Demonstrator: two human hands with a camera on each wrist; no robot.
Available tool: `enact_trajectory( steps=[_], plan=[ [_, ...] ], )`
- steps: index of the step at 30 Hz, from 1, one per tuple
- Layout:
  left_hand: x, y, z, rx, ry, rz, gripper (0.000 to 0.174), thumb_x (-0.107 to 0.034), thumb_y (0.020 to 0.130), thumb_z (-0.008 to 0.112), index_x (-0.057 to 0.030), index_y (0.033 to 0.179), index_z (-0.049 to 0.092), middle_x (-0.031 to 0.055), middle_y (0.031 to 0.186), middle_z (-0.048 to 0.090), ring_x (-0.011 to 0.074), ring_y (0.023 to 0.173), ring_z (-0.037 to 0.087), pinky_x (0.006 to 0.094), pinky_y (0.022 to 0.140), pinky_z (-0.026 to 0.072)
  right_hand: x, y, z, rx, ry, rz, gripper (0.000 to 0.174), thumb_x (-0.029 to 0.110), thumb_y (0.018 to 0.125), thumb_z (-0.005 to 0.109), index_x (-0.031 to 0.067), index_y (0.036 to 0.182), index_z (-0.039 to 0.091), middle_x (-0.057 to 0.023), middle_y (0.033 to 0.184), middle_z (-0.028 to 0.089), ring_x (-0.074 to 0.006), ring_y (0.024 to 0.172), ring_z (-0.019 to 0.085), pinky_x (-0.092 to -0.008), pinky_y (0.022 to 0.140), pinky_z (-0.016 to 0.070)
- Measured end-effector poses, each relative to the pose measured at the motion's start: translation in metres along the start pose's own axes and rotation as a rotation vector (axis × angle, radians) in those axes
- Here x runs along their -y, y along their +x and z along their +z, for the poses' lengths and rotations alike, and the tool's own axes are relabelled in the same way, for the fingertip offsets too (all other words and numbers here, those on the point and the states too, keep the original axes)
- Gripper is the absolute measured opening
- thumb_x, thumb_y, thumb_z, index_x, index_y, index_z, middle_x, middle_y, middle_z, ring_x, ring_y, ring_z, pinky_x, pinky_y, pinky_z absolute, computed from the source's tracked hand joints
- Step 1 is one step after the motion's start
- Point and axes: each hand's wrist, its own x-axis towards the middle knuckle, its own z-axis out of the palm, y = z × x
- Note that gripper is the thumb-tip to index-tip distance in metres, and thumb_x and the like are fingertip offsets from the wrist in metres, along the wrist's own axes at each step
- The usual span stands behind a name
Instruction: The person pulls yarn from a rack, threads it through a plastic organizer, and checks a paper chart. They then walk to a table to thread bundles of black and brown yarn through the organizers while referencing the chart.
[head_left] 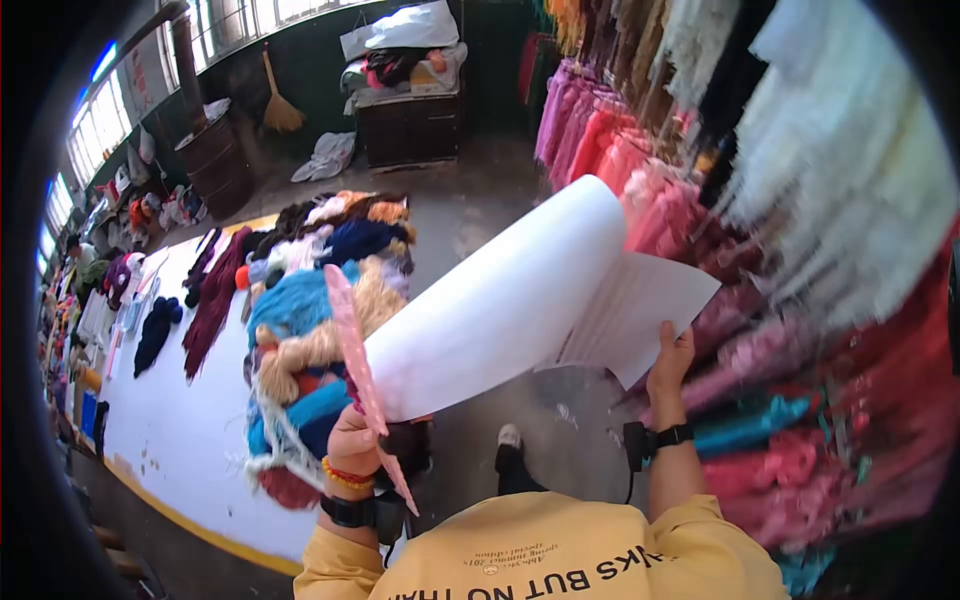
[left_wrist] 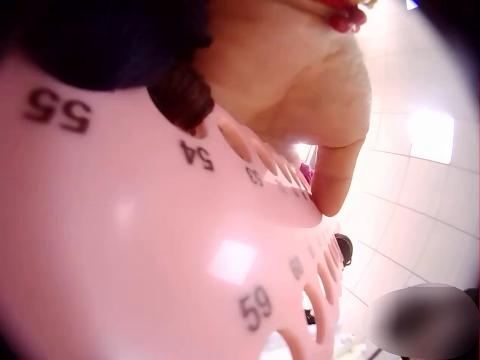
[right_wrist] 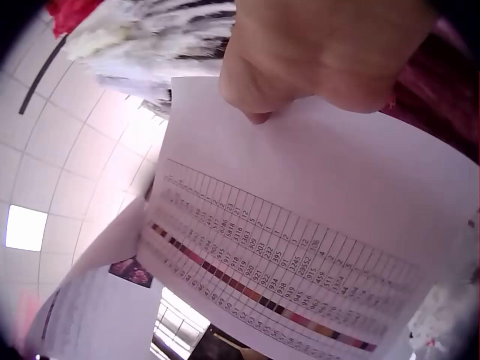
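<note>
My left hand point(head_left: 352, 445) grips a long pink card point(head_left: 345, 320) with white dots along it. In the left wrist view this pink card point(left_wrist: 150, 247) shows as a curved board with holes and printed numbers, the thumb over its edge. Large white paper sheets point(head_left: 500, 295) curl up in front of me, one corner beside the left hand. On the right, my right hand point(head_left: 668, 368) pinches the edge of a sheet. Seen from the right wrist, the printed sheet point(right_wrist: 300, 247) carries a table of numbers with a column of colour swatches; the right hand point(right_wrist: 315, 60) is at its edge.
Skeins of yarn point(head_left: 300, 310) are heaped on a white table point(head_left: 210, 460) at left, near dark red yarn point(head_left: 215, 300). Pink and red hanks point(head_left: 660, 205) and white hanks point(head_left: 850, 150) hang at right. A cabinet point(head_left: 408, 130) and a broom point(head_left: 282, 105) stand at the back.
</note>
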Motion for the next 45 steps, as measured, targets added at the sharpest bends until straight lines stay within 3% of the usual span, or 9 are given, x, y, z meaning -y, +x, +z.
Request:
enact_trajectory(
  steps=[6, 9, 10, 15, 17, 22, 29, 36, 45],
  plan=[
    [0.001, 0.168, -0.072, -0.059, -0.114, -0.028, 0.035, -0.013, 0.077, 0.058, 0.0041, 0.107, 0.057, 0.0196, 0.115, 0.054, 0.0371, 0.113, 0.047, 0.0534, 0.100, 0.0308, -0.131, 0.176, 0.112, 0.144, 0.377, 0.445, 0.022, 0.012, 0.084, 0.054, 0.0004, 0.103, 0.053, -0.0057, 0.091, 0.058, -0.0168, 0.084, 0.055, -0.0312, 0.076, 0.0446],
    [-0.006, 0.235, -0.094, -0.107, -0.035, -0.011, 0.033, -0.014, 0.078, 0.058, 0.0044, 0.106, 0.058, 0.0184, 0.117, 0.054, 0.0355, 0.114, 0.047, 0.0525, 0.102, 0.0275, -0.190, 0.238, 0.178, 0.591, -0.327, -0.184, 0.026, 0.011, 0.087, 0.052, -0.0001, 0.110, 0.051, -0.0065, 0.102, 0.057, -0.0188, 0.092, 0.055, -0.0353, 0.080, 0.0456],
    [-0.007, 0.255, -0.110, -0.120, -0.015, -0.011, 0.034, -0.013, 0.076, 0.059, 0.0034, 0.106, 0.058, 0.0182, 0.118, 0.053, 0.0349, 0.117, 0.045, 0.0526, 0.103, 0.0251, -0.207, 0.250, 0.198, 0.633, -0.279, -0.094, 0.025, 0.011, 0.087, 0.052, 0.0000, 0.109, 0.051, -0.0063, 0.102, 0.057, -0.0185, 0.091, 0.055, -0.0348, 0.080, 0.0458],
    [-0.014, 0.367, -0.196, -0.211, -0.051, 0.024, 0.031, -0.010, 0.080, 0.056, 0.0033, 0.108, 0.058, 0.0189, 0.125, 0.048, 0.0341, 0.119, 0.043, 0.0521, 0.105, 0.0224, -0.271, 0.318, 0.324, 0.638, 0.090, 0.523, 0.022, 0.010, 0.086, 0.053, 0.0002, 0.106, 0.053, -0.0056, 0.098, 0.059, -0.0168, 0.088, 0.056, -0.0326, 0.077, 0.0468],
    [-0.027, 0.426, -0.222, -0.183, 0.028, 0.041, 0.053, -0.018, 0.078, 0.060, 0.0101, 0.120, 0.044, 0.0225, 0.127, 0.044, 0.0327, 0.116, 0.046, 0.0444, 0.100, 0.0332, -0.292, 0.352, 0.371, 0.639, 0.093, 0.563, 0.021, 0.010, 0.086, 0.054, 0.0003, 0.105, 0.053, -0.0053, 0.097, 0.059, -0.0161, 0.086, 0.057, -0.0317, 0.076, 0.0472],
    [-0.055, 0.563, -0.288, -0.205, -0.014, 0.043, 0.049, -0.016, 0.083, 0.057, 0.0071, 0.123, 0.042, 0.0223, 0.133, 0.038, 0.0371, 0.124, 0.036, 0.0467, 0.100, 0.0336, -0.324, 0.444, 0.489, 0.648, 0.078, 0.563, 0.018, 0.008, 0.086, 0.055, 0.0005, 0.102, 0.055, -0.0045, 0.094, 0.060, -0.0143, 0.083, 0.058, -0.0294, 0.074, 0.0482],
    [-0.067, 0.722, -0.407, -0.460, 0.101, 0.078, 0.056, -0.022, 0.082, 0.058, 0.0034, 0.127, 0.037, 0.0143, 0.130, 0.044, 0.0247, 0.115, 0.047, 0.0369, 0.097, 0.0390, -0.393, 0.568, 0.635, 0.703, 0.079, 0.527, 0.017, 0.003, 0.083, 0.057, 0.0005, 0.099, 0.059, -0.0052, 0.089, 0.062, -0.0130, 0.073, 0.060, -0.0264, 0.065, 0.0507],
    [-0.078, 0.824, -0.511, -0.765, 0.066, 0.348, 0.037, -0.018, 0.086, 0.055, -0.0014, 0.118, 0.049, 0.0052, 0.110, 0.057, 0.0163, 0.097, 0.054, 0.0324, 0.085, 0.0427, -0.445, 0.657, 0.815, 1.054, 0.275, 0.811, 0.015, 0.002, 0.084, 0.054, -0.0017, 0.099, 0.057, -0.0079, 0.091, 0.063, -0.0142, 0.075, 0.062, -0.0278, 0.065, 0.0527],
    [-0.132, 0.860, -0.620, -1.014, -0.053, 0.556, 0.016, -0.012, 0.088, 0.053, -0.0050, 0.101, 0.060, 0.0028, 0.097, 0.062, 0.0151, 0.090, 0.057, 0.0321, 0.082, 0.0440, -0.519, 0.629, 1.024, 1.474, 0.120, 0.957, 0.013, 0.005, 0.085, 0.055, -0.0014, 0.096, 0.058, -0.0085, 0.086, 0.063, -0.0136, 0.070, 0.061, -0.0264, 0.059, 0.0520]
  ],
)
